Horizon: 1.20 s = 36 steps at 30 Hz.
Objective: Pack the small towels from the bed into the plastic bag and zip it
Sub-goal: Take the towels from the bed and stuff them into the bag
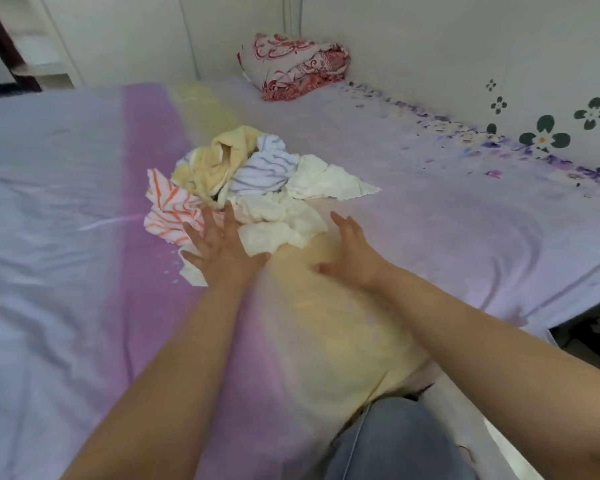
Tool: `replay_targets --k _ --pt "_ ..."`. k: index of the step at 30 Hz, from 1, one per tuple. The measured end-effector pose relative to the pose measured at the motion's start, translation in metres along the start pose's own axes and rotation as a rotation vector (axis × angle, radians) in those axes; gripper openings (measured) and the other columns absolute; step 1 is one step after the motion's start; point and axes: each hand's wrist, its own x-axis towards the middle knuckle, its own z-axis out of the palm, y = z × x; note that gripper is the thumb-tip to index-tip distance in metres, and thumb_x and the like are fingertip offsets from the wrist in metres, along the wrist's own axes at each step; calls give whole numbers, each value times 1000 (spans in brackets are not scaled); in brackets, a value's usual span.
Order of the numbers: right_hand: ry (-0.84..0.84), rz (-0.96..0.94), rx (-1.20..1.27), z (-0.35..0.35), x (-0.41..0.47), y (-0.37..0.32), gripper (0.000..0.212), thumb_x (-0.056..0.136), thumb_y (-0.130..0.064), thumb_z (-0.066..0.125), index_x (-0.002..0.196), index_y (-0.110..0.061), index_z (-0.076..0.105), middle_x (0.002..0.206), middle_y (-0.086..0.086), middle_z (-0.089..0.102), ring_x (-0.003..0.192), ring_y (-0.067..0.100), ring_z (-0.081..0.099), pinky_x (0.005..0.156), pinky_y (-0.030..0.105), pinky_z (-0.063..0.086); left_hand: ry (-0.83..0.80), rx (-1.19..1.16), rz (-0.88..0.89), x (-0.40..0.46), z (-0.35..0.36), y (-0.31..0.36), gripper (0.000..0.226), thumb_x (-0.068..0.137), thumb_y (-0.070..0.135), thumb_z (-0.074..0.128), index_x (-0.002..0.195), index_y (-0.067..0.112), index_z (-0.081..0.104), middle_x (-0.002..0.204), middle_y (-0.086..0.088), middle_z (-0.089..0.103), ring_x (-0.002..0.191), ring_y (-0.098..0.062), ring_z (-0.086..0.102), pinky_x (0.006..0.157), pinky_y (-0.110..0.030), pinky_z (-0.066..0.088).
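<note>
A loose pile of small towels (253, 188) lies in the middle of the bed: a yellow one, a blue-striped one, an orange-striped one (168, 213) and several cream ones. My left hand (219, 247) rests flat on the near edge of the pile, fingers spread over the orange-striped and cream towels. My right hand (350, 252) is open just right of the pile, palm facing it, fingers apart and holding nothing. No plastic bag is in view.
The bed sheet (447, 220) is pale lilac with pink and yellow bands. A folded red-patterned quilt (293, 65) sits at the far corner against the wall. The bed's right edge drops to a dark floor (589, 341). My knee in jeans (395, 441) is at the bottom.
</note>
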Motion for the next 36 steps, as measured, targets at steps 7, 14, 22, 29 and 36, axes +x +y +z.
replay_targets --k 7,14,22,29,36 --pt "6 -14 -334 3 98 -22 126 68 -56 77 149 -38 -18 155 3 -33 146 41 -10 115 55 17 -246 -18 16 88 -8 -28 122 72 47 76 151 24 -14 159 -14 -13 148 -33 -2 116 -51 19" --pt "-111 115 -44 8 142 -32 134 69 -53 78 148 -21 -25 160 8 -20 149 29 2 117 45 16 -256 -10 157 94 18 -33 69 72 46 57 136 24 41 137 -4 52 125 -32 48 99 -47 42" --pt "-272 40 -97 25 88 -54 47 91 -12 58 136 -15 47 121 4 57 111 15 56 90 27 39 -358 -293 189 57 21 -16 70 55 49 58 118 19 52 118 -4 62 108 -24 60 89 -46 51" --pt "-109 164 -6 -28 -5 -29 87 83 -36 71 148 -17 17 134 10 50 111 24 54 82 27 38 -523 -520 356 -31 -4 38 73 63 20 82 127 22 46 117 10 53 108 -9 53 88 -26 43" --pt "147 290 -104 -80 -101 8 52 78 -54 70 106 -13 53 96 1 57 77 16 52 60 28 35 -397 -680 444 -106 -7 89 93 66 25 83 143 24 30 153 -5 18 143 -15 17 111 -28 22"
